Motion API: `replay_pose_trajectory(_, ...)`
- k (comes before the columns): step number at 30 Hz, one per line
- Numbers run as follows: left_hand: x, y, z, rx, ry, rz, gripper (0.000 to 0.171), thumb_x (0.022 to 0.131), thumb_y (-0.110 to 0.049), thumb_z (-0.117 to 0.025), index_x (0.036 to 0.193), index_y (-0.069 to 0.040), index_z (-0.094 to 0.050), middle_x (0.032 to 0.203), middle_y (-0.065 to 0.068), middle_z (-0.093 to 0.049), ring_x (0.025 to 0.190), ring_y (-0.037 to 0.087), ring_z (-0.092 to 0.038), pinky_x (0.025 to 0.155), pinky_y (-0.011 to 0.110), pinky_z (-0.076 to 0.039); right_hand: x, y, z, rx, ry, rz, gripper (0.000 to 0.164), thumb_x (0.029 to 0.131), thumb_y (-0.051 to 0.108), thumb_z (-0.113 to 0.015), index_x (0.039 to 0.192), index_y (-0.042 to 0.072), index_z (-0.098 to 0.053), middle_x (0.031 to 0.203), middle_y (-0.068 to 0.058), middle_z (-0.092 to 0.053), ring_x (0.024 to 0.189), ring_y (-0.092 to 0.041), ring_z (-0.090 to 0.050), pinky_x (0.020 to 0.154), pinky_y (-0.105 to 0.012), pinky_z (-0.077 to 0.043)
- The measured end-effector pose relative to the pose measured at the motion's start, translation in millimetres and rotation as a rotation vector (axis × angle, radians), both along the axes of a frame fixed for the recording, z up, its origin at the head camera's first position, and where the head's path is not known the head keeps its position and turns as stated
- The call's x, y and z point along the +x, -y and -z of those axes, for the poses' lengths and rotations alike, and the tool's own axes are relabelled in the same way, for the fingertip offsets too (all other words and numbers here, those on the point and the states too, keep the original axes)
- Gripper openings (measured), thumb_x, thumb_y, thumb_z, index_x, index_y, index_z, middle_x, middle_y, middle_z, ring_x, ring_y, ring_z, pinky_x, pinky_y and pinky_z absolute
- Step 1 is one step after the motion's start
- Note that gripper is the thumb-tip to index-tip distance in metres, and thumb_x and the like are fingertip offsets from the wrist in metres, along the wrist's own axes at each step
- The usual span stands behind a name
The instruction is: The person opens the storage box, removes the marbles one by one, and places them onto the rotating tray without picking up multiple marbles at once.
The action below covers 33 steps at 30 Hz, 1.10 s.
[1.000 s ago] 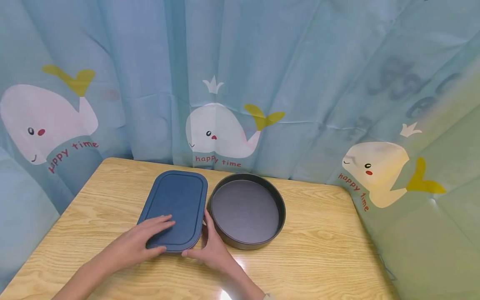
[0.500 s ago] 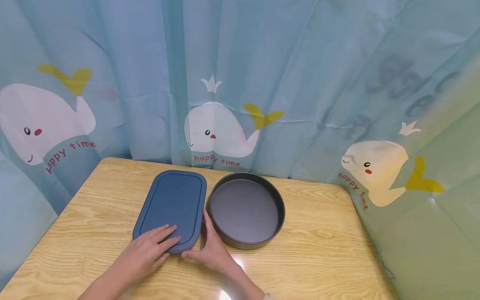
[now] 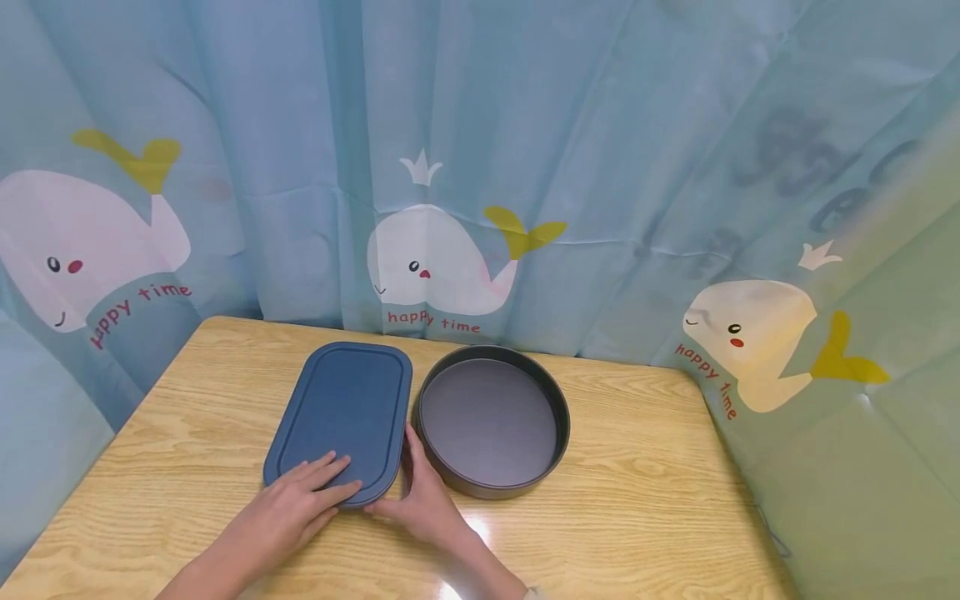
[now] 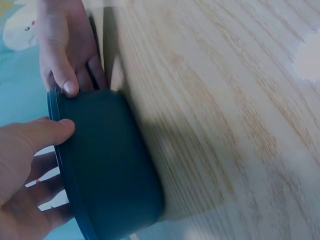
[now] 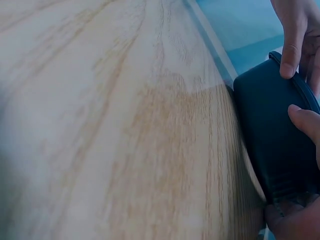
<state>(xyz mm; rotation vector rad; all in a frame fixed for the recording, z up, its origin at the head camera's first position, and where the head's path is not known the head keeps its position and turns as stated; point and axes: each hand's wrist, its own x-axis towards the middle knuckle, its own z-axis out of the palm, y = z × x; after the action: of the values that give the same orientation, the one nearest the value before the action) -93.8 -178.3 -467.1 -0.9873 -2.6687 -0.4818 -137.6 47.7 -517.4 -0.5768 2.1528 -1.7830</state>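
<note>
A dark blue rectangular food container [image 3: 343, 408] with rounded corners stands on the table, its grooved lid on top. My left hand [image 3: 288, 507] lies over its near left part, fingers spread on the lid. In the left wrist view the left thumb [image 4: 52, 132] presses at the rim on the near wall, opposite those fingers. At the near right corner, my right hand [image 3: 426, 500] grips the container, thumb on the front wall and fingers along the right side. The right wrist view shows the container's wall [image 5: 270, 125] between both thumbs. The inside is hidden.
A round dark grey pan [image 3: 491, 421] stands close to the container's right side, near my right fingers. Under both is a wood-grain table [image 3: 637, 500]. A blue curtain [image 3: 480, 125] with printed whales hangs behind the table's back edge.
My left hand has slid right and toward me along the lid, from the left edge to the near edge. The right hand keeps its hold on the corner.
</note>
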Motion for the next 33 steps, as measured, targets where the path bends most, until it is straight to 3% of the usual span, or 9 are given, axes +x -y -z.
replay_pose_trajectory(9, 2.4, 0.0, -4.6, 0.012, 0.052, -0.019, 0.039, 0.079, -0.009, -0.082, 0.117, -0.016, -0.075, 0.128, 0.017, -0.063, 0.116, 0.042, -0.06, 0.086, 0.059, -0.05, 1.0, 0.6, 0.3, 0.062, -0.017, 0.023, 0.119, 0.079, 0.021, -0.086, 0.161, 0.011, -0.001, 0.162, -0.003, -0.022, 0.147, -0.018, -0.021, 0.115, -0.035, -0.024)
replay_pose_trajectory(15, 8.7, -6.3, -9.6, 0.004, 0.084, -0.08, 0.039, 0.081, -0.005, -0.08, 0.118, -0.016, -0.075, 0.128, 0.016, -0.064, 0.116, 0.039, -0.061, 0.084, 0.062, -0.05, 0.9, 2.4, 0.7, 0.067, -0.034, 0.029, 0.118, 0.08, 0.023, -0.086, 0.161, 0.01, -0.001, 0.162, -0.004, -0.02, 0.148, -0.019, -0.02, 0.115, -0.036, -0.023)
replay_pose_trajectory(23, 20.6, -17.7, -11.4, 0.001, 0.122, -0.215, 0.049, 0.076, 0.003, -0.081, 0.119, -0.017, -0.074, 0.129, 0.014, -0.063, 0.119, 0.035, -0.059, 0.083, 0.067, -0.047, 1.1, 4.2, 2.3, 0.064, -0.021, 0.041, 0.117, 0.081, 0.024, -0.085, 0.161, 0.011, -0.001, 0.164, -0.003, -0.017, 0.148, -0.02, -0.017, 0.116, -0.037, -0.023)
replay_pose_trajectory(29, 22.1, -18.9, -10.1, 0.006, 0.152, -0.253, 0.048, 0.077, 0.004, -0.08, 0.119, -0.019, -0.074, 0.129, 0.014, -0.063, 0.119, 0.036, -0.06, 0.084, 0.069, -0.046, 2.0, 4.6, 1.9, 0.14, -0.031, 0.071, 0.116, 0.08, 0.031, -0.085, 0.161, 0.012, -0.004, 0.163, -0.004, -0.02, 0.148, -0.022, -0.02, 0.115, -0.044, -0.024)
replay_pose_trajectory(33, 21.5, -17.7, -13.8, 0.022, 0.157, -0.252, 0.049, 0.077, 0.005, -0.08, 0.119, -0.018, -0.074, 0.129, 0.014, -0.064, 0.118, 0.035, -0.06, 0.083, 0.068, -0.047, 2.1, 5.0, 2.3, 0.12, -0.019, 0.065, 0.117, 0.08, 0.03, -0.086, 0.161, 0.013, -0.004, 0.163, -0.004, -0.019, 0.148, -0.021, -0.02, 0.116, -0.043, -0.024)
